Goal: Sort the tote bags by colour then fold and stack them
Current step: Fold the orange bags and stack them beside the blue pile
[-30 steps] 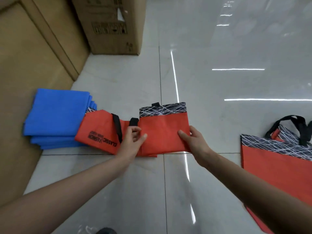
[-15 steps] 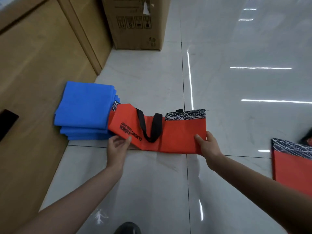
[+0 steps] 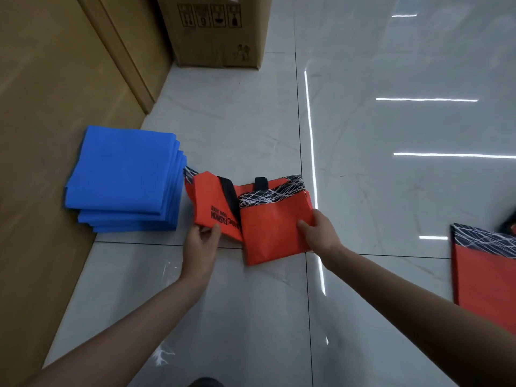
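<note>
Item 1. Stack of folded blue tote bags (image 3: 125,178): several layers, edges roughly squared, lying on the floor against the wooden panel (image 3: 42,135). This stack serves as the landmark for all that follows.

Item 2. Red tote bag, partly folded (image 3: 272,227): just to the right of the blue stack, on the pale tiled floor (image 3: 391,191). Its right section is turned over onto itself and shows a black band with white line pattern (image 3: 272,192) along the top. Its left section (image 3: 212,203), nearest the blue stack, bears black lettering and is crossed by a black strap handle (image 3: 230,196); a second short black loop stands above the band. Contents of the bag, if any, cannot be seen.

Item 3. Left hand (image 3: 199,244): pinching the near corner of the lettered section, thumb on top.

Item 4. Right hand (image 3: 321,233): closed on the right edge of the folded-over section, thumb on the upper face, fingers beneath.

Item 5. Second red tote bag (image 3: 485,280): flat and unfolded, well to the right of the blue stack, cut off by the frame edge.

Item 6. Cardboard box (image 3: 217,29): beyond the blue stack, closed on the visible sides; contents not visible.
</note>
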Demonstrator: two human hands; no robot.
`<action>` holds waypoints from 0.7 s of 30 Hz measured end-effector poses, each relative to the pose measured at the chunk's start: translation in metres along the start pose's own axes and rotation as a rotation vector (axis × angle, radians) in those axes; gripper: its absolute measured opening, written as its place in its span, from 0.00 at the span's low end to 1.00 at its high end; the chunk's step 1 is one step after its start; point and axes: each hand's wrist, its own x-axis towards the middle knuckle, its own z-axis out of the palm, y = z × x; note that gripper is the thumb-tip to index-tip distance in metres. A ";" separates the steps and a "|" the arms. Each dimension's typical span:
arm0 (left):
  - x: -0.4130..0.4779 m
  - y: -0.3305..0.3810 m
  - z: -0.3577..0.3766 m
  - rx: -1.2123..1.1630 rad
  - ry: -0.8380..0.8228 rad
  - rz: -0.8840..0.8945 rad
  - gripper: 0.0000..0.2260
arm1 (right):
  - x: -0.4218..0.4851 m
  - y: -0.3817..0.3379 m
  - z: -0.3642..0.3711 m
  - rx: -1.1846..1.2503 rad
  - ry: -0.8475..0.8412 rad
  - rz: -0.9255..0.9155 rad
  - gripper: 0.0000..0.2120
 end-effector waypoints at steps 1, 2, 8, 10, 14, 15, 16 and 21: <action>0.000 0.003 0.003 0.030 -0.038 0.063 0.05 | 0.000 0.001 -0.001 -0.033 -0.007 -0.004 0.06; 0.000 0.005 0.006 0.068 -0.082 0.124 0.05 | 0.000 0.002 -0.003 -0.059 -0.019 0.003 0.06; 0.004 0.006 0.032 0.264 -0.359 0.343 0.14 | -0.012 0.015 -0.031 0.092 -0.113 0.079 0.06; 0.007 0.001 0.041 0.388 -0.436 0.452 0.19 | -0.017 0.025 -0.051 0.173 -0.091 0.105 0.07; 0.010 -0.010 0.059 0.666 -0.602 0.490 0.37 | -0.028 0.045 -0.093 0.292 0.062 0.150 0.08; 0.010 -0.012 0.064 0.706 -0.631 0.463 0.39 | -0.029 0.048 -0.102 0.305 0.124 0.136 0.08; 0.011 -0.013 0.068 0.726 -0.646 0.430 0.39 | -0.030 0.049 -0.110 0.321 0.184 0.114 0.08; 0.020 -0.025 0.076 0.757 -0.704 0.335 0.14 | -0.020 0.037 -0.123 0.522 0.317 -0.006 0.08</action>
